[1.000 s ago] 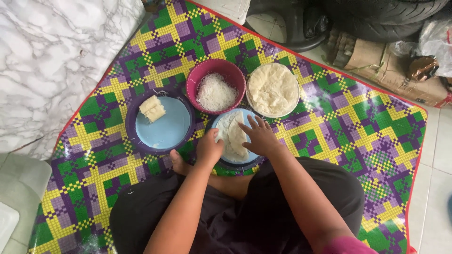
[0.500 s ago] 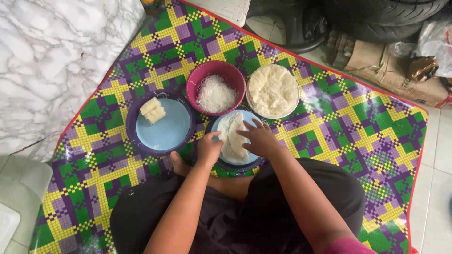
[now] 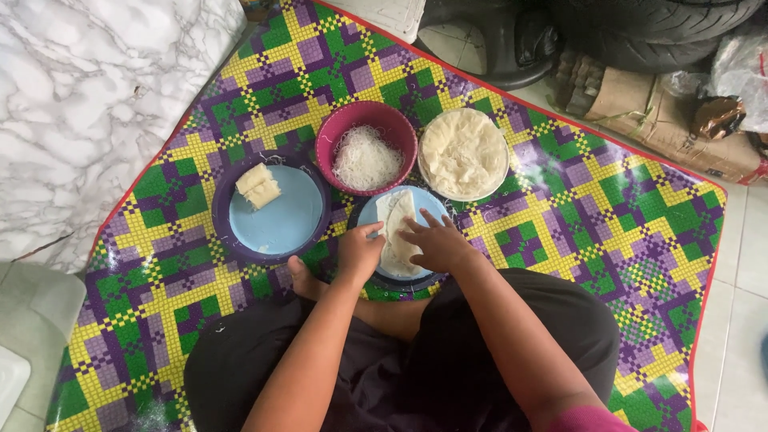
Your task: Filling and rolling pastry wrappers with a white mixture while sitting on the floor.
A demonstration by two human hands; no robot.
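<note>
Wrapper (image 3: 398, 232), pale and thin, lies folded on the small blue plate (image 3: 428, 204) just in front of our crossed legs, on the checked purple, green and yellow mat (image 3: 576, 208). Our left hand (image 3: 360, 252) rests at the plate's left edge, fingers curled down onto the wrapper's side; whether that grip pinches the sheet or only presses it, we cannot tell. Our right hand (image 3: 436, 242) lies flat on the wrapper with fingers spread, pressing, not clasping anything. Behind the plate stand 2 dishes side by side: a pink bowl (image 3: 366, 120) of white noodle strands and a plate (image 3: 464, 154) stacked with round wrappers. To the left, a larger blue plate (image 3: 276, 220) carries what look like 2 finished rolls (image 3: 258, 185) at its far rim.
</note>
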